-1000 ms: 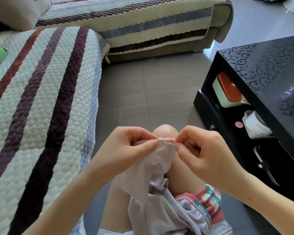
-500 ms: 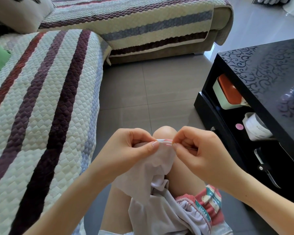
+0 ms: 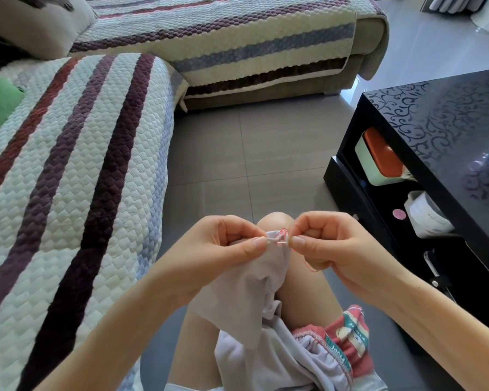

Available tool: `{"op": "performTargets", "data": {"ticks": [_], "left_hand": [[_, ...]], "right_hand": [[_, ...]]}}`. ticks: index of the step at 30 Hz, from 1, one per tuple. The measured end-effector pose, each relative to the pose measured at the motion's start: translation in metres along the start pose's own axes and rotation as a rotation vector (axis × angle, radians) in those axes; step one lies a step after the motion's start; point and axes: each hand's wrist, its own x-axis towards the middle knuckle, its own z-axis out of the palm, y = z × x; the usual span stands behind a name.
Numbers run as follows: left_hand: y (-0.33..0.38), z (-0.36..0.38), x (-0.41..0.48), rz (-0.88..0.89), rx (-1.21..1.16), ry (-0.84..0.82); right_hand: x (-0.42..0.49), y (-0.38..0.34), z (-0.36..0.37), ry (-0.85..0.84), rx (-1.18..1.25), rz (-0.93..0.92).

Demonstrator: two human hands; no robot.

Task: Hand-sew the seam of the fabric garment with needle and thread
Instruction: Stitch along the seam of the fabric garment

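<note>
Pinching the top edge of the pale cloth [image 3: 246,292], the left hand [image 3: 218,249] holds it up over a bare knee [image 3: 274,221]. The right hand [image 3: 331,249] pinches a thin needle [image 3: 282,243] poked into that edge, just beside the left thumb. Red thread [image 3: 309,267] hangs in a loop under the right hand. The rest of the cloth hangs down below.

Closed right hand [image 3: 342,249] in on left hand [image 3: 218,249]. Pushed needle [image 3: 280,243] deeper into fabric garment [image 3: 246,283] edge, now bunched, only short stub showing. Brought red thread [image 3: 308,265] into view, looping below right fingers [image 3: 298,241].
</note>
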Motion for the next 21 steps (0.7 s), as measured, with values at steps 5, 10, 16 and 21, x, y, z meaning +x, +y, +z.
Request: {"op": "performTargets", "data": {"ticks": [5,10,16,21], "left_hand": [[0.0,0.005,0.001,-0.011,-0.062,-0.009],[-0.001,0.004,0.001,-0.009,-0.074,0.031],[-0.004,0.007,0.005,0.0,-0.076,0.031],[-0.006,0.005,0.007,-0.015,-0.05,0.071]], "right_hand": [[0.002,0.005,0.006,-0.03,0.108,0.03],[0.002,0.013,0.0,-0.031,0.001,-0.032],[0.003,0.016,0.003,0.026,-0.04,-0.122],[0.002,0.021,0.006,0.262,-0.7,-0.504]]}}
